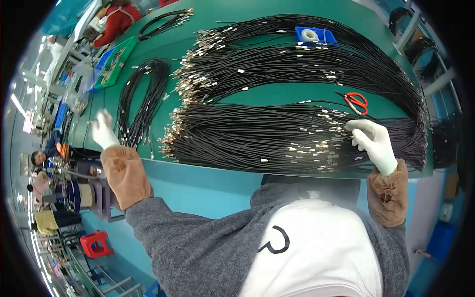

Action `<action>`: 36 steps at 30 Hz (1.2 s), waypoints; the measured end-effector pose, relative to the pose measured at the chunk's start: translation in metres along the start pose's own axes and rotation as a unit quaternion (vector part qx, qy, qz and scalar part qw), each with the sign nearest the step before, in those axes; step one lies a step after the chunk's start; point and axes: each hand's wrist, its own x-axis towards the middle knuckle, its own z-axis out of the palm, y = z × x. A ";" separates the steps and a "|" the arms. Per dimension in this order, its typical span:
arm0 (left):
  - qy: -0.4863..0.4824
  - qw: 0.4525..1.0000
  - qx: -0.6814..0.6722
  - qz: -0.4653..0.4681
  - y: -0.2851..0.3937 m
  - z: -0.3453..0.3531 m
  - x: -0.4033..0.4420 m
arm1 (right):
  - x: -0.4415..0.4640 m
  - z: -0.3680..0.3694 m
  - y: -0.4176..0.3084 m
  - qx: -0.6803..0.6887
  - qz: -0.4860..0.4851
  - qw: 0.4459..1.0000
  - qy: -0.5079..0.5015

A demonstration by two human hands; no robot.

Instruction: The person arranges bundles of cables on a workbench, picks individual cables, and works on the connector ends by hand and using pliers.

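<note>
Long bundles of black cables (247,131) with pale labels and metal ends lie across the green table (277,92). My right hand (372,141), in a white glove, is at the right part of the near bundle, its fingers curled together by the labels; what they hold, if anything, is too small to name. At the left, my left hand (104,131), also gloved, is blurred by motion near the table's left end, beside a looped cable bundle (129,96). Its fingers are smeared. Red-handled scissors (356,103) lie just beyond my right hand.
A blue tray (331,36) with a white tape roll (309,35) sits among the far cables. A green bin (118,62) stands at the left edge. A person in red (121,21) is at the upper left. A red stool (96,244) stands on the floor.
</note>
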 end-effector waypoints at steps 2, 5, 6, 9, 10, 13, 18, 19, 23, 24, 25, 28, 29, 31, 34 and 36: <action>0.024 0.993 0.058 -0.101 -0.063 -0.017 0.007 | 0.000 -0.005 0.004 0.012 0.003 1.000 0.011; 0.080 0.971 0.181 -0.133 -0.114 -0.051 0.025 | -0.006 -0.021 0.019 0.021 0.017 0.999 0.041; 0.101 0.959 0.225 -0.139 -0.124 -0.062 0.030 | -0.007 -0.027 0.024 0.020 0.018 0.998 0.052; 0.198 0.869 0.421 -0.171 -0.130 -0.099 0.051 | -0.008 -0.035 0.025 0.003 0.032 0.995 0.096; 0.252 0.801 0.512 -0.181 -0.120 -0.103 0.052 | -0.009 -0.042 0.032 -0.003 0.044 0.993 0.105; 0.342 0.731 0.582 -0.099 -0.065 -0.083 0.020 | -0.006 -0.057 0.067 -0.038 0.010 0.993 0.108; -0.020 0.929 0.324 0.178 0.083 0.031 -0.074 | -0.007 -0.079 0.075 -0.128 0.042 0.982 0.129; -0.094 0.929 0.298 0.197 0.119 0.071 -0.124 | -0.007 -0.082 0.075 -0.152 0.056 0.978 0.132; -0.278 0.847 0.326 0.313 0.137 0.149 -0.188 | -0.013 -0.082 0.083 -0.153 0.037 0.980 0.124; -0.293 0.839 0.351 0.294 0.123 0.147 -0.163 | -0.013 -0.080 0.085 -0.151 0.024 0.981 0.118; -0.250 0.803 0.455 0.292 0.102 0.145 -0.132 | -0.015 -0.079 0.086 -0.118 -0.011 0.985 0.126; -0.267 0.768 0.518 0.265 -0.004 0.083 -0.037 | -0.016 -0.079 0.093 -0.079 -0.056 0.986 0.138; -0.246 0.796 0.501 0.233 -0.014 0.063 -0.033 | -0.015 -0.081 0.098 -0.074 -0.037 0.987 0.141; -0.189 0.791 0.559 0.163 -0.014 0.034 -0.038 | -0.011 -0.078 0.101 -0.062 -0.054 0.983 0.162; -0.200 0.798 0.556 0.120 -0.008 0.027 -0.056 | -0.005 -0.067 0.102 -0.103 -0.075 0.967 0.221; -0.242 0.746 0.619 0.045 0.025 0.061 -0.080 | -0.002 -0.061 0.103 -0.117 -0.086 0.960 0.241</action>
